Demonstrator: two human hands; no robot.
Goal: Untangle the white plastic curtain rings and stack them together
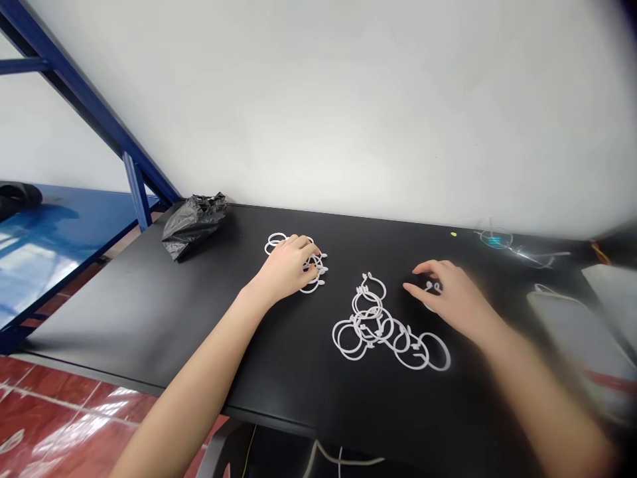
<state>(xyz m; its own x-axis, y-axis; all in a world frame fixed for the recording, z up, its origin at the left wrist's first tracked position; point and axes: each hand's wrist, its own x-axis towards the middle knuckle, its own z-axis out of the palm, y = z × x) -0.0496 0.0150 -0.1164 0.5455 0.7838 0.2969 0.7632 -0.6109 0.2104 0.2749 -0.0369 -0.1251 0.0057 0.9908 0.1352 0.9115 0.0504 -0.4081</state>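
My left hand rests over a small group of white plastic rings that look like shower curtain rings. Its thumb and index finger are apart, with parts of the rings showing between them; the other fingers are partly hidden. To the right, my right hand hovers near the table with thumb and forefinger spread. A white ring shows partly beneath this hand; I cannot tell whether it touches the palm. Between the hands and nearer me lies a loose, overlapping pile of similar rings, each with a gap and knobbed ends.
The black table meets a white wall. A black plastic bag lies at the back left beside a blue metal frame. Clear plastic and a pale, blurred object are on the right. Cables hang below the front edge.
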